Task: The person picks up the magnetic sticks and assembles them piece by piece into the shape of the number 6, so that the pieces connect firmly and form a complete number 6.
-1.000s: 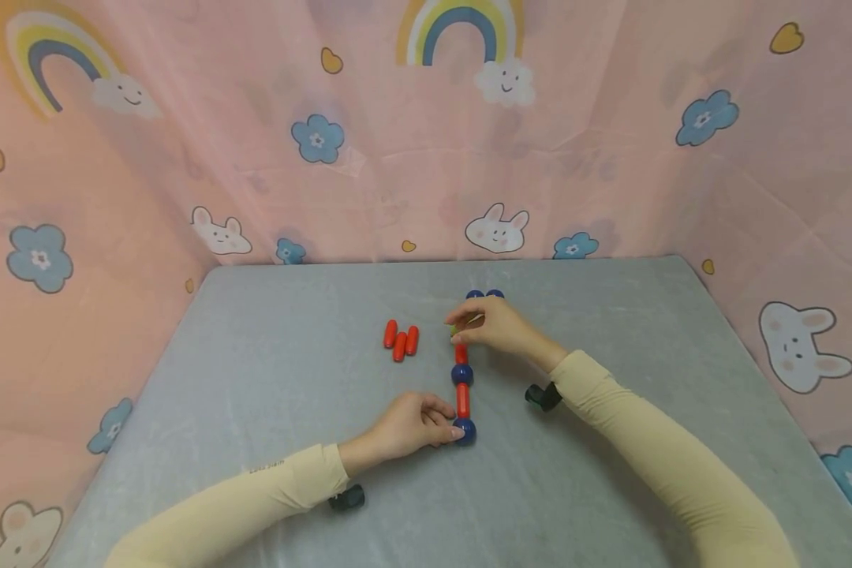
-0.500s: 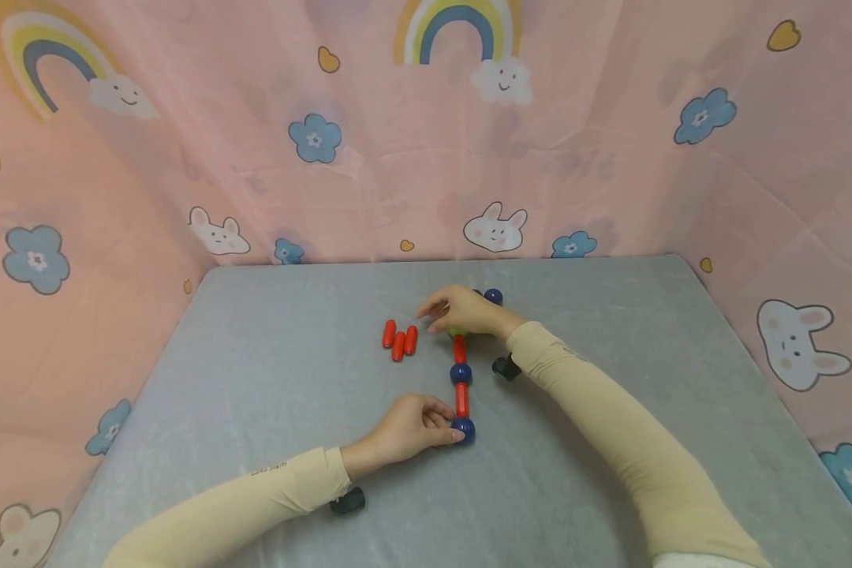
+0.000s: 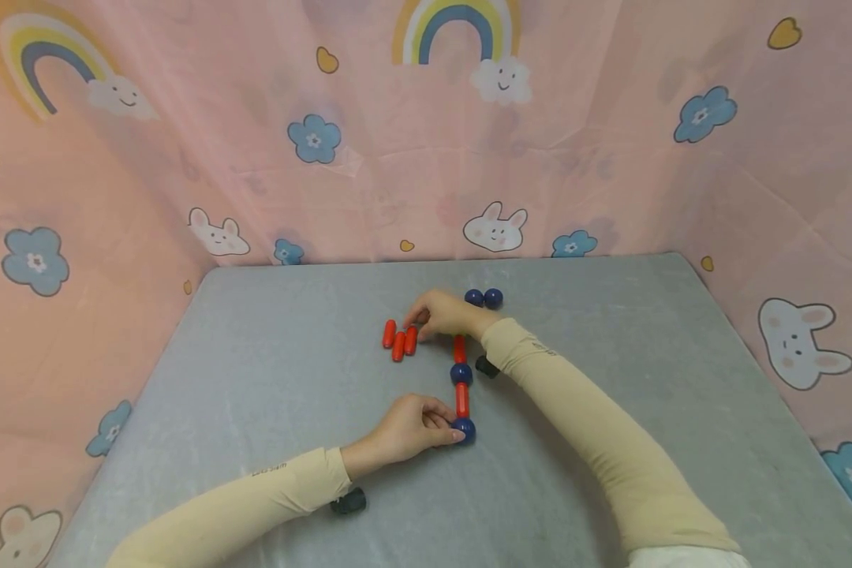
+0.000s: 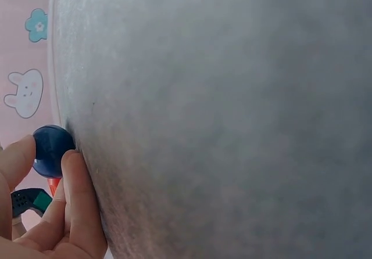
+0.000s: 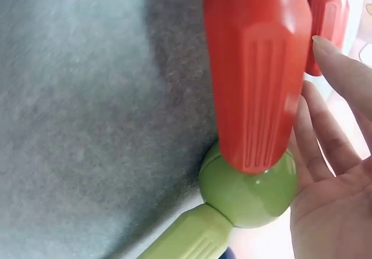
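Observation:
In the head view a chain of red rods [image 3: 462,400] and blue balls [image 3: 461,374] runs away from the person. My left hand [image 3: 406,428] pinches the blue end ball [image 4: 51,150] between thumb and fingers. My right hand [image 3: 449,312] reaches over the chain's far part, its thumb and fingertips spread beside the rightmost loose red rod [image 3: 411,341]; contact is unclear. Below this hand, the right wrist view shows a green ball [image 5: 247,189] joined to a chain red rod [image 5: 258,79] and a light green rod [image 5: 192,236], mostly hidden in the head view.
Two more loose red rods, a left one [image 3: 389,334] and a middle one [image 3: 398,346], lie next to the rightmost. Two blue balls [image 3: 493,298] sit behind the right hand. A pink patterned curtain [image 3: 369,181] borders the grey table [image 3: 270,363].
My right hand has moved left from the chain's green part to the loose red rods, uncovering the far blue balls. My left hand stays on the end ball.

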Demonstrator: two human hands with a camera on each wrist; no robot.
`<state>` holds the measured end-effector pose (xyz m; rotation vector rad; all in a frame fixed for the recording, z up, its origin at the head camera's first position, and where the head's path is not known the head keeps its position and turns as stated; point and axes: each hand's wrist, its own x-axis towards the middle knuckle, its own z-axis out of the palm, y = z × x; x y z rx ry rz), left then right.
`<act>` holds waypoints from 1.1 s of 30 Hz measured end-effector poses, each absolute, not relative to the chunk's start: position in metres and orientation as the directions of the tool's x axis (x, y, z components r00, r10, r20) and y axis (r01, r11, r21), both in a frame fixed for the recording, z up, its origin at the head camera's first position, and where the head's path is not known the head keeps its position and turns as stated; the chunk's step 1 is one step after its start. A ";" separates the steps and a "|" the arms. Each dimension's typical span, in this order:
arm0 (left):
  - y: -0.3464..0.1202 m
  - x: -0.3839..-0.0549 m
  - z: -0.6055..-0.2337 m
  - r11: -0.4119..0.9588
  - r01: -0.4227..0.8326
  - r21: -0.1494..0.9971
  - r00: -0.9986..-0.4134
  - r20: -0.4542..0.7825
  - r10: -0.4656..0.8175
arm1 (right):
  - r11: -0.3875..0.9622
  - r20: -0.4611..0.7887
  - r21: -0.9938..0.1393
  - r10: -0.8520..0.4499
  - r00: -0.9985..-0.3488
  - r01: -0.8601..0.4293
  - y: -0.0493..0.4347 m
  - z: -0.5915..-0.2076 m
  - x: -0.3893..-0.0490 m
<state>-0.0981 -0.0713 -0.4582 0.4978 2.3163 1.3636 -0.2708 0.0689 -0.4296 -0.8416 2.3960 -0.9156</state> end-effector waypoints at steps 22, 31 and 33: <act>-0.069 -0.098 -0.456 0.476 0.109 0.873 -0.853 -0.164 0.496 | 0.593 -0.103 -0.553 -0.746 -0.658 -0.586 0.068 -0.429 -0.270; -0.069 -0.098 -0.457 0.470 0.093 0.878 -0.854 -0.172 0.490 | 0.593 -0.097 -0.551 -0.745 -0.660 -0.588 0.067 -0.430 -0.269; -0.069 -0.098 -0.458 0.466 0.093 0.880 -0.854 -0.171 0.492 | 0.591 -0.091 -0.553 -0.743 -0.663 -0.587 0.067 -0.430 -0.269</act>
